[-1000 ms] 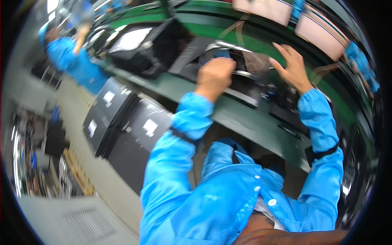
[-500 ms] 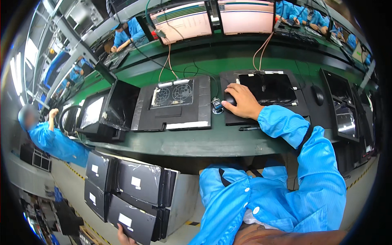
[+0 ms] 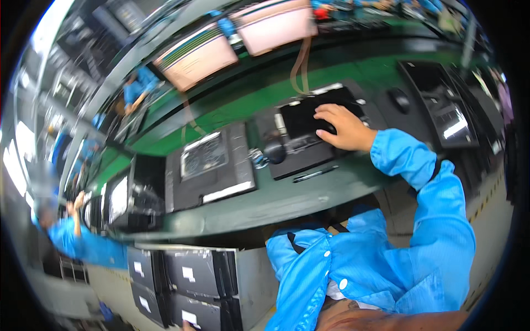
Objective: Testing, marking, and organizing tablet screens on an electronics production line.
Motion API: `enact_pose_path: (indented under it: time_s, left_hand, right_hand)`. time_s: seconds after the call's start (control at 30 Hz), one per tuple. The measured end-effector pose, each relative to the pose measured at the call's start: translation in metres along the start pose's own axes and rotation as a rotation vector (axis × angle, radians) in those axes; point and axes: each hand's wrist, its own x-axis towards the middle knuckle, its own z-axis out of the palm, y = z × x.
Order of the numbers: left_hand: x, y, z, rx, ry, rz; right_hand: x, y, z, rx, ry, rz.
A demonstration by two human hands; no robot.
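My right hand (image 3: 348, 129) reaches over a black flat panel (image 3: 298, 117) on the right-hand dark padded fixture (image 3: 301, 164). Its fingers are stretched out, thumb apart, and whether they touch the panel is unclear. Left of that hand a black mouse (image 3: 274, 150) lies on the fixture. My left hand (image 3: 188, 326) shows only as a fingertip at the lower edge, beside a black panel (image 3: 201, 313) in the box of panels; its grip is out of sight. Several black panels with white labels, such as the rear one (image 3: 201, 273), stand in the box.
A pen (image 3: 315, 174) lies on the green bench (image 3: 232, 218). Left stands another fixture (image 3: 243, 176) with a clear-covered piece. A second mouse (image 3: 398, 100) and leaning screens (image 3: 441, 105) are at right, two lit monitors (image 3: 196, 55) behind. A co-worker (image 3: 66, 231) is at far left.
My right hand has left the mouse and moved right over the black panel. The tilted panel at my left hand now sits level with the others in the box. The view has turned.
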Motion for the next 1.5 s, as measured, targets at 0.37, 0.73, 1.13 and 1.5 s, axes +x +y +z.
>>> enact_pose_path:
  time_s: [0.37, 0.73, 1.13, 1.5]
  left_hand:
    - [-0.147, 0.109, 0.146, 0.673, -0.587, 0.82]
    - [-0.38, 0.155, 0.301, 0.077, -1.377, 1.564]
    - [-0.408, 0.192, 0.326, -0.46, -1.633, 0.954]
    - [-0.299, 0.127, 0.291, -0.88, -1.339, -0.164]
  right_hand:
    - [-0.172, 0.254, -0.203, -0.523, 0.112, 1.303]
    - [-0.176, 0.364, -0.218, 1.231, 1.331, 1.383]
    - [-0.077, 0.1, -0.178, 0.634, 0.9, 0.384]
    - [0.058, -0.104, 0.072, 0.242, 0.173, 0.232]
